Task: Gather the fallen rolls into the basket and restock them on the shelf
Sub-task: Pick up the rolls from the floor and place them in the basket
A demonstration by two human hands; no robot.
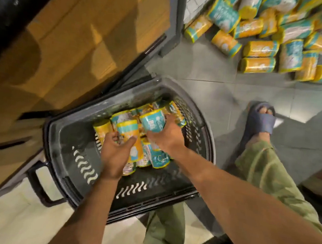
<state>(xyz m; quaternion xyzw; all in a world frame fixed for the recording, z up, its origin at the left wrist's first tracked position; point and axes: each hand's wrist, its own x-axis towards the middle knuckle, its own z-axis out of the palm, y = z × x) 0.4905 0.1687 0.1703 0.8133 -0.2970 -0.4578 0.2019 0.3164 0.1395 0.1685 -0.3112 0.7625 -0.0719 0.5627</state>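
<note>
Head view, looking down: a dark grey basket (pixel 108 100) stands on the tiled floor (pixel 207 83) just in front of the person, and both hands are inside it. A loose heap of rolls already fills its far right part. The left hand (pixel 115 153) has its fingers and thumb curled on the near end of a yellow roll (pixel 129 131). The right hand (pixel 166 135) is wrapped around a teal roll (pixel 152 121) at the top of the heap. Motion blur hides how firm either grip is.

Far to the right, well apart from the basket, many fallen rolls (pixel 258 48) lie scattered on the floor in yellow and teal wrappers. A foot in a dark sandal (pixel 258 121) stands between that scatter and the basket. A brown unit (pixel 76 38) rises on the left, just beside the basket; whether it is the shelf to be restocked, I cannot tell.

The step in hand looks like gathering, with two rolls being settled into the heap. Most of the fallen stock is not yet collected. The next move would call for letting go of both rolls, then reaching far right across the floor for more.
</note>
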